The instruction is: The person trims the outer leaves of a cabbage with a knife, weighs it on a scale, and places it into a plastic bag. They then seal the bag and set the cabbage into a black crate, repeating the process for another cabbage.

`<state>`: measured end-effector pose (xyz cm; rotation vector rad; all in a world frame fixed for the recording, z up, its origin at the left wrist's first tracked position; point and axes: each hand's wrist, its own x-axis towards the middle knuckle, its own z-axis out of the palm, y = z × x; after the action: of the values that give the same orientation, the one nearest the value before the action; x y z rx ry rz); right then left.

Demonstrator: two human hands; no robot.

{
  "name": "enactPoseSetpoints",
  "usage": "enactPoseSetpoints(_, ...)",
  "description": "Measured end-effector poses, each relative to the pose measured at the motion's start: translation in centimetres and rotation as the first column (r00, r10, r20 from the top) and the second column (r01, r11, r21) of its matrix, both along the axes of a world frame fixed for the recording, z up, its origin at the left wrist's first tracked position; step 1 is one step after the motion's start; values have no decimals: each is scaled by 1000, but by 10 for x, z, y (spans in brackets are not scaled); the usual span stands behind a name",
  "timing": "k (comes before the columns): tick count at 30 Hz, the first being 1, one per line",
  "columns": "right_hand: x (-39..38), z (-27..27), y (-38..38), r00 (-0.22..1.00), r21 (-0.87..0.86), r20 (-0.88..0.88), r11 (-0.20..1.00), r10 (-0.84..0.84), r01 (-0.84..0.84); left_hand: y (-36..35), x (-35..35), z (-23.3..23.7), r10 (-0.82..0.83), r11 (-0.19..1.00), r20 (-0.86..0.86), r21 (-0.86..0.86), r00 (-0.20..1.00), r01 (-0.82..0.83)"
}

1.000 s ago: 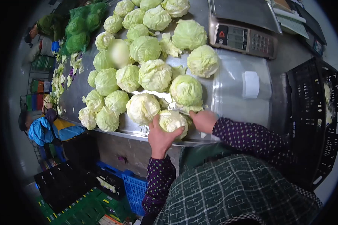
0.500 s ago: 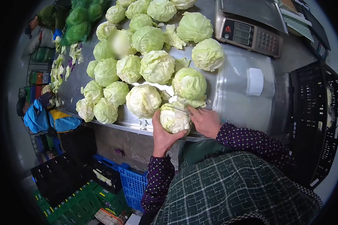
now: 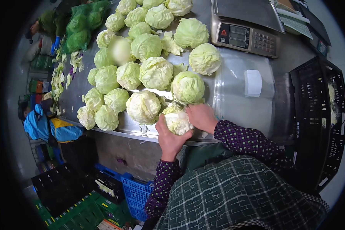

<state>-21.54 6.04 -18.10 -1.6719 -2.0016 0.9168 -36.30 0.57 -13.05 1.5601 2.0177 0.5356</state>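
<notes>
A pale, trimmed cabbage (image 3: 178, 123) sits at the front edge of the metal table. My left hand (image 3: 170, 138) grips it from the near left side, thumb along the front. My right hand (image 3: 202, 118) is closed at its far right side around a knife (image 3: 175, 102); only part of the thin blade shows, and the handle is hidden in my fist. The blade lies by the cabbage's far side; whether it touches cannot be told. Close by are a large whitish cabbage (image 3: 143, 107) on the left and a greener cabbage (image 3: 188, 87) behind.
Several more cabbages (image 3: 156, 73) cover the table. A scale (image 3: 244, 36), clear plastic bags (image 3: 234, 99) and a black crate (image 3: 314, 115) are on the right. Loose leaves (image 3: 59, 78) line the far left edge, near another person's blue glove (image 3: 56, 43). A blue crate (image 3: 136, 193) stands below.
My right hand and the knife have shifted from across the cabbage's top to its far side, with the fist turned over more. My left hand keeps its hold. The view has shifted slightly.
</notes>
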Motion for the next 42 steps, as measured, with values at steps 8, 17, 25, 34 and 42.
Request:
enactPoseSetpoints(8,1,-31,6,965,-72,-229,991,-125,111,-16,-40,-28,-25,995,407,96,913,-15)
enactPoseSetpoints(17,-8,-7,-9,900,132,-432,984,-52,120,4,-20,11,219,968,-41,-115,975,-222)
enactPoseSetpoints(25,20,-6,3,994,228,-42,968,-102,109,-13,-20,-12,-6,987,13,158,1000,4)
enactPoseSetpoints(34,12,13,6,974,242,-165,964,156,-113,-5,1,-10,-151,957,-166,221,975,186)
enactPoseSetpoints(42,32,5,30,994,321,101,944,51,-80,7,-10,-7,-221,957,-146,156,964,243)
